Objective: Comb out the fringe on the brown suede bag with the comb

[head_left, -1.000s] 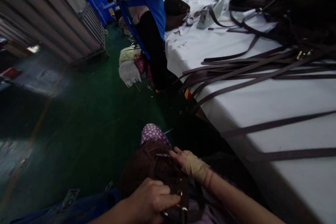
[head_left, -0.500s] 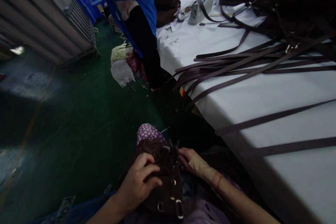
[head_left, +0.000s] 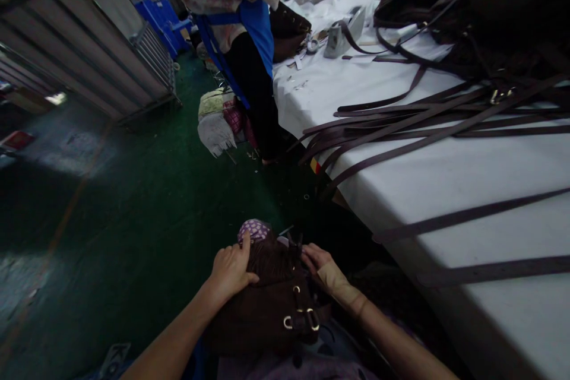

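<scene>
A dark brown handbag [head_left: 253, 314] with gold-coloured rings and eyelets lies on my lap, its gathered top facing away from me. My left hand [head_left: 232, 267] grips the bag's upper left side, thumb across the near face and index finger stretched forward. At the upper right corner my right hand [head_left: 318, 260] has its fingers pinched on a dark strap end [head_left: 294, 243] of the bag. A beige wrap [head_left: 341, 285] covers my right wrist. The fingertips of my right hand are partly hidden. Patterned purple cloth [head_left: 253, 230] shows beyond the bag.
On my right stands a table with a white cover [head_left: 467, 190]. Long brown straps [head_left: 401, 124] hang over its edge, and brown bags [head_left: 503, 18] are piled behind. Another person [head_left: 252, 65] stands ahead beside a cloth-covered stool [head_left: 218, 124]. A railed cart [head_left: 98, 53] stands left on the green floor.
My left hand has moved from above the bag onto its upper left side. The bag's ringed face has turned and shows more broadly. My right hand stays at the upper right corner.
</scene>
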Available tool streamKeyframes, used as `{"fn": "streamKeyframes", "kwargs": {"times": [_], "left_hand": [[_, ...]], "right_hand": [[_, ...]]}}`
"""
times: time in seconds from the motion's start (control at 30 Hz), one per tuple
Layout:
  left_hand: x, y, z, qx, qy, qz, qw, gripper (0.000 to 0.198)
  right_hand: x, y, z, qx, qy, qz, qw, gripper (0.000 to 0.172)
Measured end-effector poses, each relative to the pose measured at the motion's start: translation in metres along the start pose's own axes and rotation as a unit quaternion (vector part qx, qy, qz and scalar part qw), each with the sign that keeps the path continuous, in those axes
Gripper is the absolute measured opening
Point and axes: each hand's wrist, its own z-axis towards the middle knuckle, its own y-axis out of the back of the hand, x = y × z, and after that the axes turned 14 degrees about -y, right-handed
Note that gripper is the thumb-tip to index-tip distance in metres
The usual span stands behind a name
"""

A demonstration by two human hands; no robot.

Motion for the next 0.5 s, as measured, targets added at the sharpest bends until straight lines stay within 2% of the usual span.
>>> {"fn": "streamKeyframes", "kwargs": {"times": [0.1, 0.17, 0.23, 0.3, 0.4, 0.5], "left_hand": [[-0.004, -0.002, 0.011, 0.031, 0.015, -0.015, 0.999, 0.103], [-0.007, -0.007, 0.02, 0.033, 0.021, -0.053, 0.998, 0.103], [-0.009, -0.014, 0.028, 0.024, 0.021, -0.1, 0.994, 0.105], [-0.007, -0.022, 0.035, 0.008, 0.024, -0.146, 0.989, 0.107], [0.005, -0.037, 0.045, -0.036, 0.03, -0.232, 0.972, 0.107], [0.02, -0.05, 0.054, -0.105, 0.034, -0.358, 0.927, 0.101]], "right_hand": [[-0.002, -0.003, 0.024, -0.038, -0.015, -0.006, 0.999, 0.035], [-0.002, -0.002, 0.042, -0.072, -0.03, -0.012, 0.997, 0.039], [0.002, -0.003, 0.056, -0.077, -0.024, -0.022, 0.997, 0.038], [0.012, -0.006, 0.064, -0.047, 0.001, -0.033, 0.998, 0.035], [0.03, -0.016, 0.058, 0.016, 0.044, -0.045, 0.998, 0.031], [0.039, -0.019, 0.041, 0.048, 0.059, -0.053, 0.996, 0.031]]}}
